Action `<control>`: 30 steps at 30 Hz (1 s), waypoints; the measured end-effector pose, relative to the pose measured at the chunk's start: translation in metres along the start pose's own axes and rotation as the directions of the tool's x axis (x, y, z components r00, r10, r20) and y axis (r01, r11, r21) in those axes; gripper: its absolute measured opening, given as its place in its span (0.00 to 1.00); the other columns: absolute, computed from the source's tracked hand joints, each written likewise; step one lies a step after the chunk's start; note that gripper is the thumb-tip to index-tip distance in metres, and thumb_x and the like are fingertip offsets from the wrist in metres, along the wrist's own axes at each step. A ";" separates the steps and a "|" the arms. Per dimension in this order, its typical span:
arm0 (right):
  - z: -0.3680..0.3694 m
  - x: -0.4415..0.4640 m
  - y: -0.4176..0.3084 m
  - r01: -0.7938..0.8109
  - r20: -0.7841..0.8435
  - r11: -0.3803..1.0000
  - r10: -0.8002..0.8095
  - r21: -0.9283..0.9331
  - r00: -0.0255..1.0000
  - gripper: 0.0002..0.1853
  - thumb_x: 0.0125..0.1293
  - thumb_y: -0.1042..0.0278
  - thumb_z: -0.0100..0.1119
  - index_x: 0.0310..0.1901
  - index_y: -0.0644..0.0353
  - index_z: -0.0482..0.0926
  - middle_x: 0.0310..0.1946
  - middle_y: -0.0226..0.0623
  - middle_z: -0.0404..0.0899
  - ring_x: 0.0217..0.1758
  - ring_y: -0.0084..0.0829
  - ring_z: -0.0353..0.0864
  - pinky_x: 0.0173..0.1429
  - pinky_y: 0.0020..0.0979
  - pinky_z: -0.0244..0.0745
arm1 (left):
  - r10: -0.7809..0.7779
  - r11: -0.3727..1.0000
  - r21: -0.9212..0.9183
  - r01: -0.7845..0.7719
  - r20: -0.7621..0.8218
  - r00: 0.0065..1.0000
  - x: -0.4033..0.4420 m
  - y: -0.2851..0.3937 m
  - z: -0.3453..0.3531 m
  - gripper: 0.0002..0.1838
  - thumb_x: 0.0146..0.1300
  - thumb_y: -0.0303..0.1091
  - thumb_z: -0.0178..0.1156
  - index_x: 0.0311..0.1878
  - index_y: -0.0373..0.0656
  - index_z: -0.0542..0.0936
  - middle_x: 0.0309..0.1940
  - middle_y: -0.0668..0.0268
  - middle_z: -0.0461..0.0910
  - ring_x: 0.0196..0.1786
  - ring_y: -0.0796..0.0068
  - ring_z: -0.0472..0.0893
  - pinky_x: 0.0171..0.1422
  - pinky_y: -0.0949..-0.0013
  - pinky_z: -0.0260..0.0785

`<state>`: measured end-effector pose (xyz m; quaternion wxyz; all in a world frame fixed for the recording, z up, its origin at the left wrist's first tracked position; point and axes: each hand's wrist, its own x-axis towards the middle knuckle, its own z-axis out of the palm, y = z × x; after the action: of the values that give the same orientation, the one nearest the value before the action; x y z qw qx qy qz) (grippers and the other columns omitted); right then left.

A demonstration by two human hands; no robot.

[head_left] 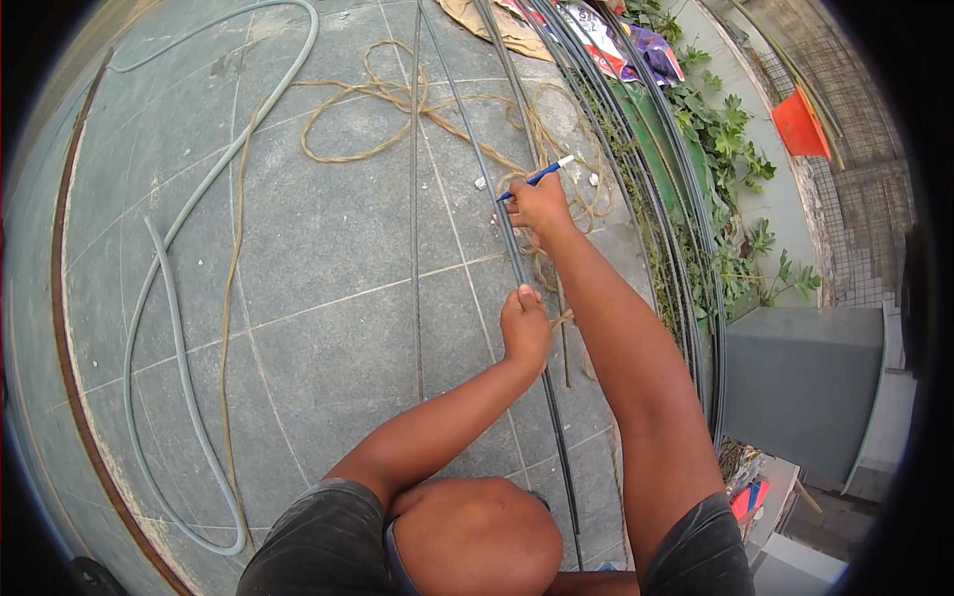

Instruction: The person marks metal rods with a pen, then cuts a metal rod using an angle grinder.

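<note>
My left hand [525, 326] is closed around dark steel rods [558, 437], which slant away from me just above the tiled floor. Farther up, my right hand [538, 208] pinches a blue pen [535, 180] with a white end. The pen's blue end touches or nearly touches the rods beside my fingers. Beneath and beyond my hands runs a tangled tan rope [358, 157]. Another thin rod [414, 248] lies on the floor to the left of my hands. My palms hide part of the rods.
A grey hose [171, 233] loops across the left side. Several long rods [664, 199] lie in a bundle on the right, beside green plants [730, 139]. A grey box-like block [803, 382] stands right of them. An orange piece [801, 124] is at the upper right.
</note>
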<state>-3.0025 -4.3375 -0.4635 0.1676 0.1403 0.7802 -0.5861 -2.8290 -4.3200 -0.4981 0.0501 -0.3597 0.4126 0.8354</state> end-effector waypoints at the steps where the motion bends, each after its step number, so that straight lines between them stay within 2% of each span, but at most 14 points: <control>1: 0.000 0.000 0.001 0.003 -0.002 1.000 -0.003 -0.010 1.000 0.18 0.63 0.78 0.54 0.49 0.62 0.56 0.36 0.48 0.72 0.32 0.39 0.82 0.27 0.45 0.87 | -0.008 1.000 0.002 0.008 0.002 1.000 0.000 0.000 0.000 0.17 0.79 0.44 0.42 0.34 0.46 0.68 0.24 0.73 0.65 0.24 0.83 0.63 0.27 0.74 0.57; 6: 0.001 0.001 0.003 0.002 -0.031 0.999 -0.003 -0.036 1.000 0.18 0.63 0.78 0.54 0.50 0.61 0.56 0.36 0.49 0.72 0.32 0.39 0.83 0.28 0.44 0.87 | -0.008 1.000 -0.020 0.008 0.002 1.000 0.000 0.000 0.001 0.17 0.79 0.44 0.42 0.34 0.46 0.68 0.24 0.73 0.65 0.24 0.83 0.62 0.27 0.74 0.57; 8: 0.003 0.008 0.011 -0.001 -0.111 0.999 -0.003 -0.037 0.994 0.20 0.60 0.74 0.60 0.49 0.63 0.61 0.34 0.45 0.76 0.26 0.33 0.80 0.23 0.34 0.75 | -0.011 1.000 -0.017 0.011 -0.001 1.000 -0.001 0.001 0.001 0.17 0.79 0.44 0.42 0.34 0.46 0.68 0.24 0.73 0.65 0.23 0.83 0.62 0.26 0.74 0.57; 12: 0.003 0.020 0.023 0.078 -0.147 0.993 -0.090 -0.085 0.985 0.20 0.59 0.74 0.60 0.50 0.63 0.62 0.34 0.46 0.76 0.26 0.34 0.81 0.23 0.34 0.75 | 0.001 1.000 -0.016 -0.001 0.008 1.000 0.000 -0.002 0.000 0.17 0.79 0.45 0.43 0.34 0.46 0.68 0.24 0.73 0.65 0.22 0.83 0.63 0.25 0.74 0.57; 14: 0.001 0.006 0.011 0.010 -0.091 1.000 -0.012 -0.021 0.996 0.21 0.59 0.74 0.60 0.50 0.64 0.62 0.35 0.46 0.77 0.27 0.34 0.81 0.24 0.34 0.75 | 0.010 1.000 -0.020 -0.010 0.006 1.000 0.001 -0.002 0.000 0.17 0.78 0.45 0.43 0.34 0.46 0.68 0.24 0.73 0.65 0.22 0.83 0.63 0.25 0.74 0.57; 18: 0.001 0.001 0.007 0.002 -0.060 1.000 -0.001 0.021 0.998 0.20 0.58 0.75 0.60 0.50 0.64 0.62 0.35 0.46 0.76 0.27 0.33 0.81 0.24 0.33 0.75 | -0.004 1.000 -0.007 0.004 -0.003 1.000 0.000 0.001 0.000 0.16 0.78 0.45 0.43 0.35 0.46 0.68 0.24 0.73 0.65 0.22 0.83 0.62 0.24 0.74 0.56; 21: 0.001 0.008 0.015 -0.004 -0.088 1.000 0.004 0.003 0.996 0.21 0.58 0.74 0.61 0.49 0.65 0.63 0.35 0.46 0.77 0.28 0.34 0.81 0.26 0.34 0.76 | 0.011 1.000 -0.008 -0.011 -0.003 1.000 0.003 -0.005 0.001 0.16 0.78 0.45 0.43 0.35 0.46 0.68 0.23 0.73 0.65 0.22 0.83 0.62 0.23 0.74 0.56; 23: 0.003 0.024 0.030 0.092 -0.163 0.992 -0.105 -0.085 0.981 0.21 0.57 0.72 0.62 0.49 0.65 0.64 0.35 0.47 0.78 0.26 0.36 0.81 0.29 0.35 0.78 | 0.025 1.000 -0.011 -0.025 -0.004 1.000 0.004 -0.007 0.000 0.16 0.78 0.45 0.43 0.35 0.46 0.68 0.23 0.73 0.65 0.21 0.83 0.62 0.23 0.74 0.56; 26: 0.002 0.020 0.027 0.041 -0.168 0.998 -0.049 -0.047 0.985 0.22 0.56 0.71 0.63 0.48 0.65 0.65 0.35 0.49 0.78 0.25 0.37 0.80 0.33 0.36 0.79 | 0.008 1.000 -0.031 -0.007 0.007 1.000 0.003 -0.005 -0.001 0.16 0.78 0.45 0.43 0.35 0.46 0.68 0.23 0.73 0.65 0.21 0.84 0.62 0.23 0.74 0.55; 30: 0.001 0.031 0.037 0.092 -0.181 0.992 -0.106 -0.083 0.978 0.21 0.57 0.72 0.62 0.48 0.64 0.64 0.35 0.48 0.78 0.25 0.36 0.81 0.29 0.35 0.78 | -0.007 1.000 -0.018 0.007 0.006 1.000 0.002 -0.004 0.000 0.16 0.79 0.44 0.43 0.35 0.46 0.68 0.23 0.73 0.65 0.22 0.84 0.62 0.24 0.75 0.56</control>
<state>-3.0151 -4.3278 -0.5096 0.0699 0.1490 0.8195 -0.5490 -2.8289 -4.3181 -0.5016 0.0508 -0.3592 0.4038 0.8398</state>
